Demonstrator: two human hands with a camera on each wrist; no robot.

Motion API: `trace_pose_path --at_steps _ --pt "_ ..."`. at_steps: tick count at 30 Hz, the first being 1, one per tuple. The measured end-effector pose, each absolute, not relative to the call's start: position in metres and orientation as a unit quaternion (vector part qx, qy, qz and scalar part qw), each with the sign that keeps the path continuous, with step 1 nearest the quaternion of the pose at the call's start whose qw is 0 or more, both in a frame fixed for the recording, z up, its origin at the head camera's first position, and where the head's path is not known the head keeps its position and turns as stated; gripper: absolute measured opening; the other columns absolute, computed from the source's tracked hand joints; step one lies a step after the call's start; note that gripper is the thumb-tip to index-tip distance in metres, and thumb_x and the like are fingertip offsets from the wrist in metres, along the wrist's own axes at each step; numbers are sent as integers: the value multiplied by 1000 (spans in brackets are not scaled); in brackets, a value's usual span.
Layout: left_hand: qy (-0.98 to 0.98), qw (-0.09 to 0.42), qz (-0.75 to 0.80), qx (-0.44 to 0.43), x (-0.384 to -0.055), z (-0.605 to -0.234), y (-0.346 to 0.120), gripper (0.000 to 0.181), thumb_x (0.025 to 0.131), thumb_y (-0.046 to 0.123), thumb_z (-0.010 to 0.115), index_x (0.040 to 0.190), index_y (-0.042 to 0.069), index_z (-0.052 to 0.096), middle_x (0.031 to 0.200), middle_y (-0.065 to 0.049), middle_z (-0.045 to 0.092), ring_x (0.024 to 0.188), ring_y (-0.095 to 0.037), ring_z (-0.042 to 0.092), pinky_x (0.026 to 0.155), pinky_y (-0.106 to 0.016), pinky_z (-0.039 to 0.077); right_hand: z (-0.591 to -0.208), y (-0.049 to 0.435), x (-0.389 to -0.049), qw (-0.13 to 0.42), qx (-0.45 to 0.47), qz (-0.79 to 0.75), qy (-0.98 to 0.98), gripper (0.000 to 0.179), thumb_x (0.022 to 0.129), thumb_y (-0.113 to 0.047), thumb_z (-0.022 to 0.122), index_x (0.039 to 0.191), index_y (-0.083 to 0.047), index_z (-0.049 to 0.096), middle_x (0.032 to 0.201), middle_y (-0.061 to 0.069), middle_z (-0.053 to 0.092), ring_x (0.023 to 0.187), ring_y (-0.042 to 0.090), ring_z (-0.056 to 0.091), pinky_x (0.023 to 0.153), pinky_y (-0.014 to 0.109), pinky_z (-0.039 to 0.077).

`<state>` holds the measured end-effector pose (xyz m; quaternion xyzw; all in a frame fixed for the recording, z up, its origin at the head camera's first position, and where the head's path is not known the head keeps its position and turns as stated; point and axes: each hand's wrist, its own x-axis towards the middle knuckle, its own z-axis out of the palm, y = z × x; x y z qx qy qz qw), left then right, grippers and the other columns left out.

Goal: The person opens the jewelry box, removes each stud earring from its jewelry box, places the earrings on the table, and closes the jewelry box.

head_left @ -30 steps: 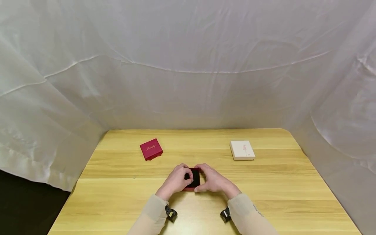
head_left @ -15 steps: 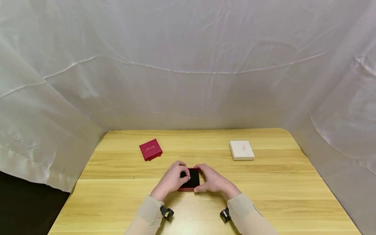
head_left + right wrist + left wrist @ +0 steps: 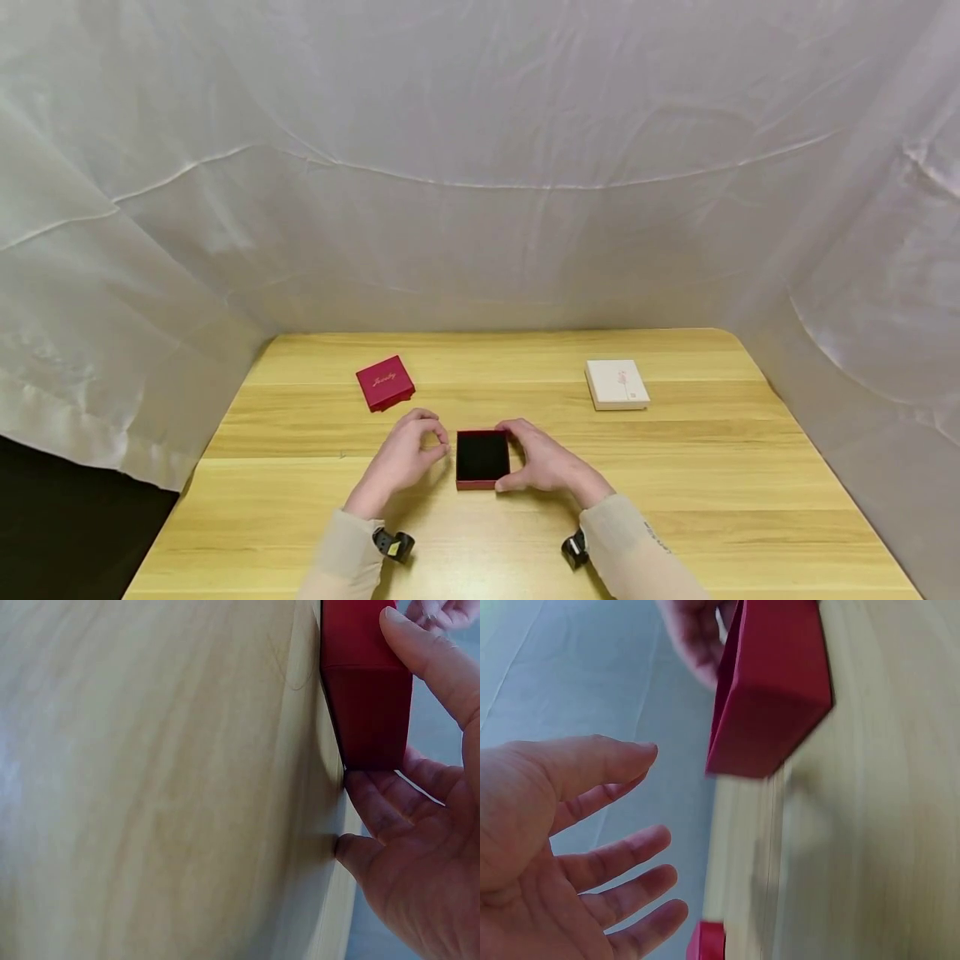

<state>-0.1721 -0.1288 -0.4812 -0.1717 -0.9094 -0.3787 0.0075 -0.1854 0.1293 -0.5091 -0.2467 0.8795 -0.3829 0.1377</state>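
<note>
A small red jewelry box (image 3: pixel 482 487) with a black inner pad (image 3: pixel 482 457) lies uncovered in front of the person. My right hand (image 3: pixel 543 458) grips its right side, the thumb at the near corner and the fingers around the far one. Left of the box, apart from it, is my left hand (image 3: pixel 405 454). Its thumb and index fingertips pinch a tiny silvery thing (image 3: pixel 430 616), too small to tell its kind; the other fingers (image 3: pixel 630 892) are spread. In the left wrist view the thumb mostly covers the pinch.
At the back left of the wooden table (image 3: pixel 675 500) lies a closed red box (image 3: pixel 386 382) with gold lettering. A white box (image 3: pixel 618 383) with a pink print lies at the back right. Pale cloth (image 3: pixel 480 250) hangs behind the table and at its sides.
My left hand has moved left from over the black pad to outside the box, uncovering the whole pad. My right hand has stayed at the box's right side.
</note>
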Motion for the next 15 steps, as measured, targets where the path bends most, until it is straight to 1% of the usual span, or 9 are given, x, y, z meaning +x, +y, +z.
trace_pose_path --at_steps 4,7,11,15 --pt "-916 15 -376 -141 -172 -484 -149 16 86 5 74 77 16 65 118 -18 59 113 -38 53 99 -54 41 -510 129 -185 137 -247 -384 879 80 70 -30 90 135 -5 49 129 6 53 119 25 49 104 49 37" --pt "-919 18 -374 -121 -171 -485 -166 13 86 4 73 79 14 67 119 -21 58 114 -41 53 99 -56 40 -511 129 -186 138 -245 -382 880 80 70 -30 90 135 -5 49 130 6 53 120 25 49 105 49 37" --pt "-925 23 -368 -93 -171 -488 -192 7 87 6 71 83 11 68 119 -22 58 113 -42 53 97 -57 41 -510 129 -185 141 -242 -377 883 81 70 -30 90 137 -7 48 132 6 52 122 24 48 106 48 36" --pt "-931 31 -358 -72 -171 -493 -217 7 87 5 71 83 10 68 116 -23 59 111 -42 55 95 -57 42 -509 129 -184 143 -239 -376 884 82 71 -29 90 138 -8 47 133 6 52 123 24 48 107 47 36"
